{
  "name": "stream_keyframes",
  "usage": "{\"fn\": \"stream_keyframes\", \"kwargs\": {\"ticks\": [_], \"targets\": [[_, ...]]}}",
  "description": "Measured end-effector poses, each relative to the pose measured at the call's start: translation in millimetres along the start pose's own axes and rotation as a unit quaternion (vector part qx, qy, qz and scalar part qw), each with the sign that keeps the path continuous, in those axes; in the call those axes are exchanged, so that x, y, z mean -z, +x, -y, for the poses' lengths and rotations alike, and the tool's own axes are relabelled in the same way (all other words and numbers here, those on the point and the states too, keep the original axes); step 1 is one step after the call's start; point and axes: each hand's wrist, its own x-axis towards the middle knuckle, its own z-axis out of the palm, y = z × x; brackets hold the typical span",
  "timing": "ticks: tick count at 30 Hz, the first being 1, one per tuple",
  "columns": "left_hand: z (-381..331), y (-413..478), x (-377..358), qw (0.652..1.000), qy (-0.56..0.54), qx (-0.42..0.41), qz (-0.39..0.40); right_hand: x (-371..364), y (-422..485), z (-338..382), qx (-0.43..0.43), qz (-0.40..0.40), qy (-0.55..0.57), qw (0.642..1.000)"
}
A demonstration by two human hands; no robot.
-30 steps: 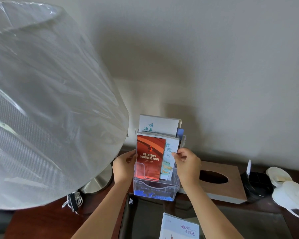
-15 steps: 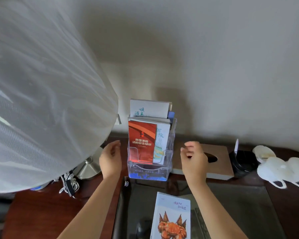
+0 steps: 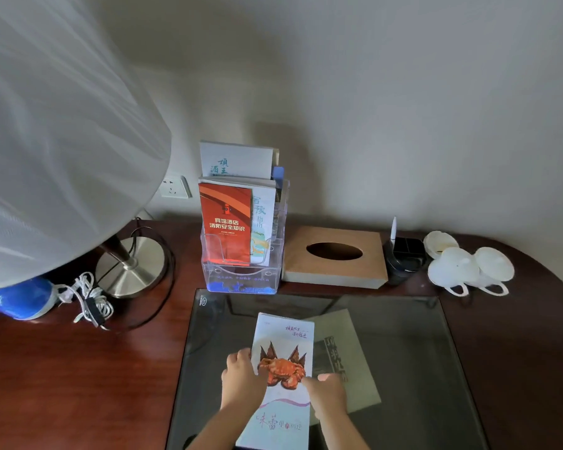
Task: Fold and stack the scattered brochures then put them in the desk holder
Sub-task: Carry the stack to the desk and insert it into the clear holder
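Note:
A clear plastic desk holder (image 3: 241, 280) stands at the back of the desk. Its front pocket holds a red brochure (image 3: 225, 222) with a pale one beside it, and a white brochure (image 3: 236, 159) rises from the rear pocket. A folded brochure with a crab picture (image 3: 283, 345) lies on the glass pad near me. My left hand (image 3: 241, 381) grips its left edge and my right hand (image 3: 327, 391) grips its right edge. A grey brochure (image 3: 345, 355) lies partly beneath it to the right.
A large lamp shade (image 3: 56, 141) fills the left, with its metal base (image 3: 130, 267) and a coiled white cord (image 3: 88, 300) below. A wooden tissue box (image 3: 335, 258), a black pen stand (image 3: 403, 254) and white cups (image 3: 468, 271) line the back right.
Both hands let go of the brochures in the holder and drew back toward me. They now hold the crab brochure on the glass pad.

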Motion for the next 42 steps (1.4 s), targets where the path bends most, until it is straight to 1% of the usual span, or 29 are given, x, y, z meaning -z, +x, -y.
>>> {"fn": "stream_keyframes", "kwargs": {"ticks": [4, 9, 11, 12, 14, 17, 19, 21, 22, 24, 26, 28, 29, 32, 39, 42], "targets": [[-7.5, 10.2, 7.5, 0.998, -0.021, 0.055, 0.03, -10.5, -2.2, 4.8, 0.007, -0.01, -0.046, 0.999], [-6.5, 17.4, 4.9, 0.996, 0.022, 0.07, 0.045, -14.7, 3.9, -0.7, 0.023, -0.019, -0.113, 0.993], [-6.5, 16.6, 1.9, 0.995, 0.06, 0.072, 0.032, -16.0, 2.5, -2.4, 0.034, -0.054, -0.165, 0.984], [-7.8, 15.3, 0.2, 0.994, 0.072, 0.074, 0.019, -16.9, 0.3, -1.4, 0.046, -0.075, -0.174, 0.981], [-9.9, 11.5, -2.9, 0.996, 0.05, 0.079, 0.004, -18.6, -4.8, 2.8, 0.064, -0.082, -0.136, 0.985], [-11.9, 8.1, -1.7, 0.996, -0.049, 0.076, 0.011, -14.8, -5.1, 8.4, 0.053, -0.03, -0.011, 0.998], [-13.1, 7.9, 3.1, 0.992, -0.111, 0.064, 0.018, -11.0, -1.4, 7.5, 0.05, 0.014, 0.062, 0.997], [-16.9, 7.5, 9.3, 0.983, -0.179, 0.04, 0.025, -7.8, 1.8, 5.2, 0.089, 0.045, 0.097, 0.99], [-20.3, 7.0, 12.8, 0.98, -0.199, 0.016, 0.027, -5.0, 1.1, 5.4, 0.122, 0.054, 0.103, 0.986], [-26.8, 1.5, 20.4, 0.971, -0.232, -0.059, 0.023, 2.4, -3.4, 9.1, 0.2, 0.06, 0.11, 0.972], [-34.0, -10.1, 28.8, 0.945, -0.289, -0.152, 0.019, 11.1, -9.9, 18.6, 0.265, 0.065, 0.118, 0.955], [-39.3, -20.8, 36.6, 0.921, -0.313, -0.232, 0.011, 17.7, -12.5, 27.3, 0.304, 0.081, 0.148, 0.938], [-40.5, -23.5, 39.0, 0.916, -0.312, -0.254, 0.003, 20.0, -12.6, 30.6, 0.317, 0.081, 0.155, 0.932], [-38.0, -22.4, 39.4, 0.916, -0.31, -0.255, -0.01, 19.5, -10.2, 34.1, 0.335, 0.055, 0.153, 0.928], [-28.2, -17.4, 19.2, 0.914, -0.354, -0.198, -0.011, -1.6, 2.8, 24.8, 0.284, 0.047, 0.172, 0.942], [-22.1, -17.2, 12.3, 0.925, -0.33, -0.187, -0.008, -3.0, 6.0, 19.0, 0.284, 0.048, 0.16, 0.944]]}}
